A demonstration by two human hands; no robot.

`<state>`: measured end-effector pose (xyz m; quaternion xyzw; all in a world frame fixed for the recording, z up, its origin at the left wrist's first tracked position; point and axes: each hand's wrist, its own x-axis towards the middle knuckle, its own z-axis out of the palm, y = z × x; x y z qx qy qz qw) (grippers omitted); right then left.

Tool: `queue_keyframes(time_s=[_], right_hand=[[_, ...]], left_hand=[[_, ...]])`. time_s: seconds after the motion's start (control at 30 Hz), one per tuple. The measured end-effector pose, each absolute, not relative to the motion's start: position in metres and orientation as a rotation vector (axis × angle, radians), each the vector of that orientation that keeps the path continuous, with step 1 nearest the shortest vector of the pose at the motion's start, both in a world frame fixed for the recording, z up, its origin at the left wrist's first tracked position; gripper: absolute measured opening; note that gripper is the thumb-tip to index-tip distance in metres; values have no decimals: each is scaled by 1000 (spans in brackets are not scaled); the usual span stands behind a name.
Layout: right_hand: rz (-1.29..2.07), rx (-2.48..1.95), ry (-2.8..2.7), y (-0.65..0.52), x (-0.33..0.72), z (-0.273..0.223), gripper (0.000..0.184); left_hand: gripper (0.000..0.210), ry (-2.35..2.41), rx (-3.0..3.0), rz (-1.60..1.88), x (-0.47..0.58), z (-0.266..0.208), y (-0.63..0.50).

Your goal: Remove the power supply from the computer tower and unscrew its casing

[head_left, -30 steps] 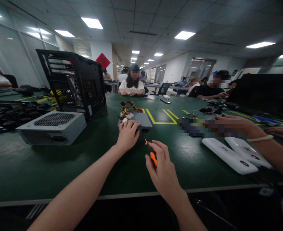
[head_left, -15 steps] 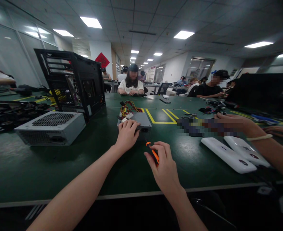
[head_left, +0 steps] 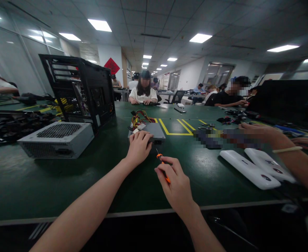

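Observation:
My left hand (head_left: 140,146) grips the near side of a small grey power supply (head_left: 157,131), its fingers bent over the top by the edge. A bundle of colored wires (head_left: 140,117) with pale connectors lies on the unit's far left part. In my right hand (head_left: 177,180) is a screwdriver (head_left: 159,156) with an orange and black handle, held between thumb and fingers. Its thin shaft points up and away, toward the unit's near face. Whether the tip touches the unit, I cannot tell.
Left of my hands sit a larger power supply (head_left: 62,138) and a black computer case (head_left: 91,91). Two white oblong devices (head_left: 248,169) lie to the right, near another person's arm (head_left: 287,148). Across the green table (head_left: 96,189) sits another person (head_left: 143,92).
My right hand has shifted slightly left with the screwdriver, whose handle has swung to a steeper angle. My left hand stays on the power supply.

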<state>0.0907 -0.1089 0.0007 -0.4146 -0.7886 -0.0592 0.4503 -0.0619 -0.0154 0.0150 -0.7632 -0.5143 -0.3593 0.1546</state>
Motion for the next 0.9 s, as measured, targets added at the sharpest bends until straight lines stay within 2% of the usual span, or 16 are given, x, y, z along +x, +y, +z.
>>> queue_keyframes(time_s=[0.07, 0.2, 0.47, 0.6, 0.7, 0.9], right_hand=[[-72, -1070, -1996, -110, 89, 2, 10], [-19, -1021, -2033, -107, 89, 1, 21], [106, -933, -2091, -108, 89, 3, 5], [177, -927, -2058, -111, 88, 6, 14], [121, -922, -2050, -109, 88, 4, 18], [-52, -988, -1980, -107, 89, 0, 7]], left_hand=[[27, -1473, -2190, -1023, -62, 15, -16], [27, -1476, -2192, -1017, -62, 15, -15], [28, -1483, -2189, -1027, -61, 15, -15], [28, -1492, -2197, -1023, -62, 15, -15], [29, -1496, -2201, -1023, -61, 15, -15], [28, -1487, -2179, -1019, -62, 15, -15]])
